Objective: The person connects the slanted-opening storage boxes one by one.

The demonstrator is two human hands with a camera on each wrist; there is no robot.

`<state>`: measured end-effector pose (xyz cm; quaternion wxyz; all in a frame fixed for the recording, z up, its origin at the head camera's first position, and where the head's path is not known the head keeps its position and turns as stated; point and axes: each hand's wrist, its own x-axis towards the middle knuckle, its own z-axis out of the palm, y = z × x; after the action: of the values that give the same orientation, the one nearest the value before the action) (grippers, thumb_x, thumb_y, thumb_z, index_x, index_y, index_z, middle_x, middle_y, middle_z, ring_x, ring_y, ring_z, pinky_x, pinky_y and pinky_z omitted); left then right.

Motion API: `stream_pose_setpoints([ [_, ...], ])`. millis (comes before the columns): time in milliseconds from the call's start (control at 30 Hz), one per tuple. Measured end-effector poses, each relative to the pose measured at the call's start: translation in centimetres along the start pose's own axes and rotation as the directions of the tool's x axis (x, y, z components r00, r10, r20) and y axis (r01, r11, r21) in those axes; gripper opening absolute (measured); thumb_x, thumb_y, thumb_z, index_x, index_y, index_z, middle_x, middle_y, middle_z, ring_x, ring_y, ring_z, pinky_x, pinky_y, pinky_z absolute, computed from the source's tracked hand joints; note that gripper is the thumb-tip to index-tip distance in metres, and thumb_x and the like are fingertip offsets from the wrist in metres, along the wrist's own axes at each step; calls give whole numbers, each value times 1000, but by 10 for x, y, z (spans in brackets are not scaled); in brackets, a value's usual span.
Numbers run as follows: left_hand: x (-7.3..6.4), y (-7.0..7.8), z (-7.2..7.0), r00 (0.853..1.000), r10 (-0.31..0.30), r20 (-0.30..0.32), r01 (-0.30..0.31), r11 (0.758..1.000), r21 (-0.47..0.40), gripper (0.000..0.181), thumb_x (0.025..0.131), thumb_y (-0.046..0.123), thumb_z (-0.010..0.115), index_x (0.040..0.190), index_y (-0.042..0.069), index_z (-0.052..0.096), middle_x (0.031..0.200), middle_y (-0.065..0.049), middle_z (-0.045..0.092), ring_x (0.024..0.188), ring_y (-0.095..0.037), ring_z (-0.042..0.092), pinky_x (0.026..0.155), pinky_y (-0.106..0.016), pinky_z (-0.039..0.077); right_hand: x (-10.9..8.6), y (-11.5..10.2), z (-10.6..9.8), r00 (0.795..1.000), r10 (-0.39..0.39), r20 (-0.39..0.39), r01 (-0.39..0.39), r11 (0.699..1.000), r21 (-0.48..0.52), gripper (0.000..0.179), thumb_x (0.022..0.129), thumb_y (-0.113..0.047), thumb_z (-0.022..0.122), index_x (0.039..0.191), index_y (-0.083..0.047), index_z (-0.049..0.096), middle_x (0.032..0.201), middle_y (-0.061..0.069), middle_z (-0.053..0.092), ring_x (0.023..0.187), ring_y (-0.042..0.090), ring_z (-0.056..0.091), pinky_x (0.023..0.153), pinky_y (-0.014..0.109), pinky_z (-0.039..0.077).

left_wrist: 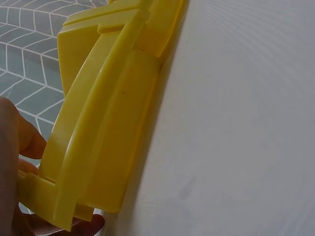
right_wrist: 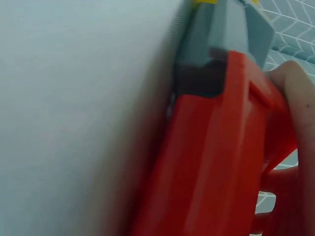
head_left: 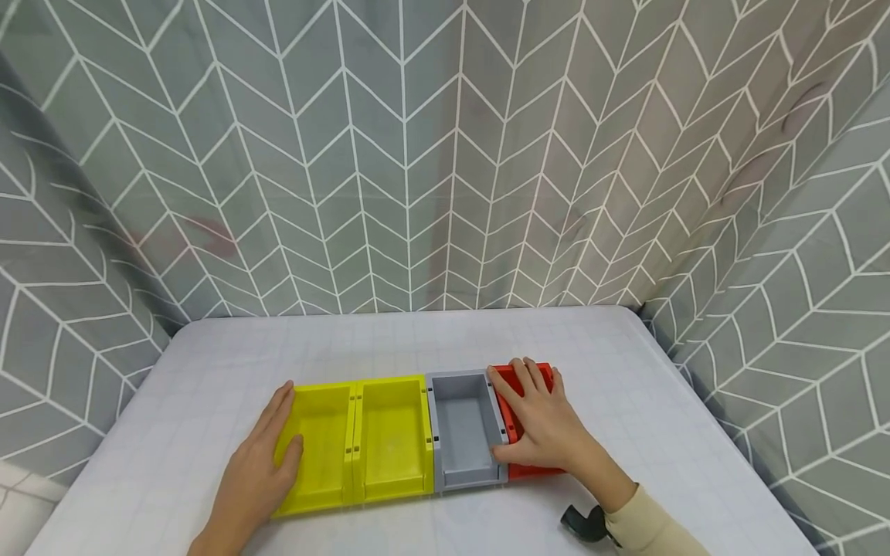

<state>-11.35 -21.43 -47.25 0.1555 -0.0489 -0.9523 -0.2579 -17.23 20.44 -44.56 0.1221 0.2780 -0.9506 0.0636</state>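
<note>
Four open plastic bins stand side by side in a row on the white table: a left yellow bin, a second yellow bin, a grey bin and a red bin. My left hand holds the left yellow bin at its outer wall, its fingers along the outside and its thumb over the rim. Over at the right end, my right hand spreads across the red bin and grips it, covering much of its inside. The thumb lies by the grey bin's front right corner.
A black curved object lies on the table by the right sleeve, partly hidden by it. Grey curtains with white chevron lines hang behind the white table and on both sides.
</note>
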Motion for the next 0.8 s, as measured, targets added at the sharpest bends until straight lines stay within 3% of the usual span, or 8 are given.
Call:
stream_pose_setpoints([
  [200,1,0,1,1000,1,-6,-1,1000,-1,73,99,11,62,164,5,28,172,-2,20,147,-40,36,109,-66,40,-1,-1,4,1000,10,0,-10,1000,-16,107,71,-53,71,164,-16,34,157,26,38,145,50,32,109,82,21],
  [800,-3,2,-4,1000,-1,8,1,1000,-13,72,101,13,60,165,7,28,172,0,19,149,-37,34,113,-62,37,-7,-2,-1,1000,10,11,-10,999,-35,108,73,-60,73,164,-15,34,159,26,34,146,50,30,111,81,18],
])
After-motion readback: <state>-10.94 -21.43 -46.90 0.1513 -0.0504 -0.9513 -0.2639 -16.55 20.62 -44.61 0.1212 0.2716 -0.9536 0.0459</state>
